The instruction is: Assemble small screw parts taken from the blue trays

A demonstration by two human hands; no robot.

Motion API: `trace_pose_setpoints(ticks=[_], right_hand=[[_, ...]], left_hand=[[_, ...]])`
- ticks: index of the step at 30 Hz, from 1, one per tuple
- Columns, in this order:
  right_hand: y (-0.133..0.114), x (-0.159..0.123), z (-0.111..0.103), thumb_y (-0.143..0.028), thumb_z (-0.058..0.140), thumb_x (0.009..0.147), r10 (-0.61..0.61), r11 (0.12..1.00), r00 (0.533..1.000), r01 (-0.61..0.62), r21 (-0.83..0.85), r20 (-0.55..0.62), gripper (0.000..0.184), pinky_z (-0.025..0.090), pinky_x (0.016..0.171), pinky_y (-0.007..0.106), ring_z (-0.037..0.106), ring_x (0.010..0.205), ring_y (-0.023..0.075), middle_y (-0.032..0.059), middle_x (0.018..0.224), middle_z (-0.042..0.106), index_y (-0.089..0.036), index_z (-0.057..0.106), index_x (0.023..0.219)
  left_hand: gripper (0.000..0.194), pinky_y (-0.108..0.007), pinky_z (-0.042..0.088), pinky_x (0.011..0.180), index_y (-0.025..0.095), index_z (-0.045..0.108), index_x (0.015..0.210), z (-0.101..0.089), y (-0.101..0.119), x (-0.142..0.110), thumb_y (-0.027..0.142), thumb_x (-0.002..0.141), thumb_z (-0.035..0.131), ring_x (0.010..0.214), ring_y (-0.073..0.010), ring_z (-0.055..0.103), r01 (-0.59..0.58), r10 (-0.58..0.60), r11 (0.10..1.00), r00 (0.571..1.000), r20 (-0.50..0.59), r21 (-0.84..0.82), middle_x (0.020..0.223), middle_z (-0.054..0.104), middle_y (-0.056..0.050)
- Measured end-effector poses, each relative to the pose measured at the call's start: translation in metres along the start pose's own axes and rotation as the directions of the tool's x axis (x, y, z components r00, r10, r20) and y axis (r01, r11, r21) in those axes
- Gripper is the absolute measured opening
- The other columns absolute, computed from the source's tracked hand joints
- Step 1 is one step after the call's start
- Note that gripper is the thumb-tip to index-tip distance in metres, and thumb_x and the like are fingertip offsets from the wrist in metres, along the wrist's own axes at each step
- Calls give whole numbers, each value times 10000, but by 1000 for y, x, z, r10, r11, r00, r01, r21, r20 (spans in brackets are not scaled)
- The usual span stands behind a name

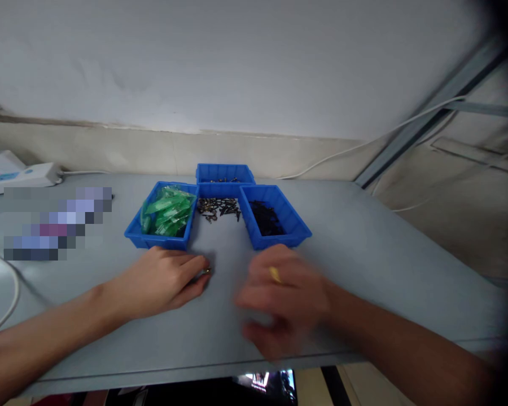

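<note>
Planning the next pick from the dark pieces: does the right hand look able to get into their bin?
Probably yes: the right hand is blurred but close to the open-topped right bin, and nothing visible blocks it.

Blue plastic, clear film and small metal parts on a smooth grey bench (220,338).

The bins (298,228) look like smooth moulded plastic with a slight sheen; the green packets (171,211) are glossy, crinkled see-through film. The loose screws (218,207) look metallic, dark with brassy glints, while the black pieces (266,219) look dull, their material unclear. The ring (275,274) is yellow and metal-like, blurred. The wall (237,67) is matt, the power strip (38,175) smooth white plastic.
</note>
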State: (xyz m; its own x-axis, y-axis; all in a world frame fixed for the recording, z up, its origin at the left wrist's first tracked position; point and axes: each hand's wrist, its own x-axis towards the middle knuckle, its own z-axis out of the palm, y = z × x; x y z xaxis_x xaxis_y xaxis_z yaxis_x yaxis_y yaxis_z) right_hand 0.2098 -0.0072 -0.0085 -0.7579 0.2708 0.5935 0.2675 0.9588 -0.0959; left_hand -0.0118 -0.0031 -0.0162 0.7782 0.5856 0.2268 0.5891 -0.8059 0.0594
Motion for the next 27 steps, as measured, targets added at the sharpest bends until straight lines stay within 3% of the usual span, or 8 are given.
trace_pose_setpoints(ticks=[2,4,6,7,9,12,19,27], right_hand=[[-5,-4,-6,-507,330,830,-80,997,991,81,3,-106,401,353,508,282,416,435,100,-33,452,478,-229,531,622],[-5,-3,-6,-455,346,839,-93,996,985,90,-28,-145,356,359,514,279,432,457,100,-32,478,497,-227,529,636],[1,3,-1,-320,374,854,-77,996,997,77,-54,4,236,355,511,257,491,540,97,-25,600,565,-220,554,738],[5,6,3,-290,369,864,12,996,995,-3,-90,103,214,358,522,256,525,621,110,-2,705,597,-212,562,814],[12,13,10,-258,369,876,132,987,959,-103,-125,251,205,367,553,256,543,703,125,37,849,606,-182,554,921],[16,17,16,-213,384,877,213,976,904,-180,-122,371,186,372,593,252,547,729,132,45,858,601,-158,549,942],[12,18,13,-290,360,904,229,973,906,-209,-94,355,264,371,614,249,550,683,133,37,774,611,-146,577,865],[13,17,14,-225,405,875,270,963,897,-248,-105,350,174,338,578,243,542,647,120,11,742,609,-166,567,852]], left_hand=[[220,-247,353,502,165,519,776,0,0,0,278,890,369,540,-117,534,2,-2,1000,1000,16,4,612,553,17],[223,-247,357,503,165,517,767,1,0,1,282,889,371,544,-118,536,0,0,1000,1000,11,1,612,554,15],[227,-247,356,497,164,508,743,1,-1,1,283,885,376,542,-119,537,-9,9,1000,1000,-9,0,613,556,12],[228,-248,354,493,163,501,732,2,-1,0,281,884,379,537,-120,535,-11,11,1000,1000,-16,2,613,557,11],[225,-252,348,484,163,491,721,3,-2,0,275,883,383,525,-122,531,-6,7,1000,1000,-22,13,611,556,12],[222,-253,349,484,163,493,727,3,-3,-1,274,884,383,514,-127,531,17,-16,999,1000,-20,34,590,545,17],[214,-247,337,483,160,494,742,2,-2,0,277,884,385,517,-120,532,4,-3,999,1000,-28,47,592,548,16],[229,-250,343,482,162,499,731,4,-2,0,283,883,378,521,-121,540,25,-24,999,999,-39,33,575,546,16]])
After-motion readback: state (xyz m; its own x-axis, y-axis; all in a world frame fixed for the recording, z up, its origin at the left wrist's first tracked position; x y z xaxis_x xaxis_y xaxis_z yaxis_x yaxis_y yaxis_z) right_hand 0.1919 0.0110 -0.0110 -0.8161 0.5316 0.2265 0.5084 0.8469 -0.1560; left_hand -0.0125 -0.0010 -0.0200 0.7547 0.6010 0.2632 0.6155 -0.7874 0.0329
